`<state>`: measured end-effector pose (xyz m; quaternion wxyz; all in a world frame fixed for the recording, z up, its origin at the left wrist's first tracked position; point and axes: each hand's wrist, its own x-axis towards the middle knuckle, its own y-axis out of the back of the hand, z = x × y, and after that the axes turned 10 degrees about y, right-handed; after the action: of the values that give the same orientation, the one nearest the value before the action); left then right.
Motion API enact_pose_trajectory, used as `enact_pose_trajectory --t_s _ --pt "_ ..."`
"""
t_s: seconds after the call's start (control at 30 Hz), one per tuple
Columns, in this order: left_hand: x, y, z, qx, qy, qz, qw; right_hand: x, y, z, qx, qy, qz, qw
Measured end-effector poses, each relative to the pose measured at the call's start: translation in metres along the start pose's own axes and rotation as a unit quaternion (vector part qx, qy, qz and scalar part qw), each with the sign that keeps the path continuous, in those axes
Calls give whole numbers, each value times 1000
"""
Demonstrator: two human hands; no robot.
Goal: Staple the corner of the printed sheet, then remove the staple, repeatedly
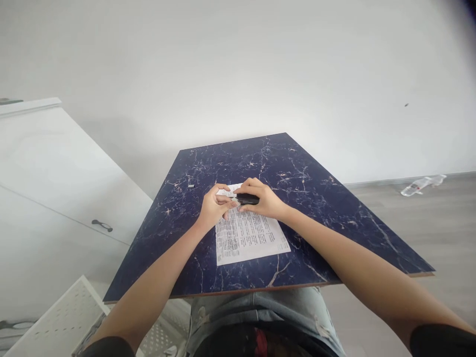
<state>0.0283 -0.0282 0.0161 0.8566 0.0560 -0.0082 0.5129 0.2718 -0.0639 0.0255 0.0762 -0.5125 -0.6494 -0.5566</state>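
My right hand (262, 197) is closed around a short black object (248, 199) that looks like a stapler, held over a printed sheet of paper (253, 237). My left hand (216, 204) meets it at its left end, thumb and fingers drawn together in a pinch. A small pale bit (235, 200) shows between the fingertips there; its kind is too small to make out. The sheet lies flat on the table, its upper part partly covered by both hands.
The dark blue marbled table (316, 238) stands near a white wall. A small grey piece (191, 186) lies on it left of the paper. Left is a white cabinet (67, 183); below it, a perforated white surface (63, 317). A clear plastic item (422, 185) lies on the floor at right.
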Motion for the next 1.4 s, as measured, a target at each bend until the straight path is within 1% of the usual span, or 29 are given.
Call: enact_pose_trajectory --t_s 0.07,0.13,0.23,0.3,0.37,0.4,0.43,0.47,0.5,0.53,0.6,0.67,0.7,0.83,0.97,1.07,1.13,1.2,1.23,1.3,1.37,1.4 --pt "-1 -4 0 3 4 -8 1000 0 -4 -4 -32 49 -1 998" --pt "-1 -7 -2 2 -1 -10 1000 1 -8 -8 -31 68 7 997" --pt "-1 -6 -4 14 -18 -15 1000 4 -10 -14 45 88 37 994" --pt "1 3 -5 53 -49 -22 997 7 -6 -16 80 76 75 991" --pt "7 24 -5 121 -99 15 988 7 4 -9 81 31 114 990" --pt "11 38 -6 162 -125 66 977 5 11 -2 67 -4 130 989" --pt "16 54 -7 213 -140 138 957 2 20 8 40 -42 136 989" --pt "21 71 -8 283 -126 203 929 -3 30 21 -2 -85 133 988" --pt "26 88 -10 361 -86 248 895 -9 40 35 -60 -130 122 982" --pt "30 103 -13 434 -36 277 856 -16 49 51 -124 -174 90 973" --pt "37 127 -19 476 11 289 831 -31 67 80 -246 -273 29 930" --pt "40 139 -27 499 48 276 820 -42 78 102 -296 -329 8 897" --pt "41 141 -30 509 62 265 816 -46 80 110 -304 -344 4 888" --pt "41 138 -33 548 83 230 800 -52 79 124 -310 -357 -18 881" --pt "40 134 -27 569 80 232 785 -54 77 126 -312 -351 -17 883" --pt "42 130 -23 569 58 229 788 -53 78 125 -308 -340 8 889" --pt "42 121 -20 562 32 220 797 -48 75 120 -299 -319 24 899" --pt "41 106 -17 552 -1 195 811 -40 69 108 -272 -283 42 919" --pt "40 95 -16 547 -19 174 818 -35 65 100 -241 -259 55 934" --pt "36 71 -16 538 -51 122 832 -24 54 80 -144 -197 71 967" --pt "31 46 -16 530 -86 74 840 -14 42 58 -42 -135 52 989" --pt "29 35 -16 528 -110 52 840 -10 36 48 -13 -111 23 994"
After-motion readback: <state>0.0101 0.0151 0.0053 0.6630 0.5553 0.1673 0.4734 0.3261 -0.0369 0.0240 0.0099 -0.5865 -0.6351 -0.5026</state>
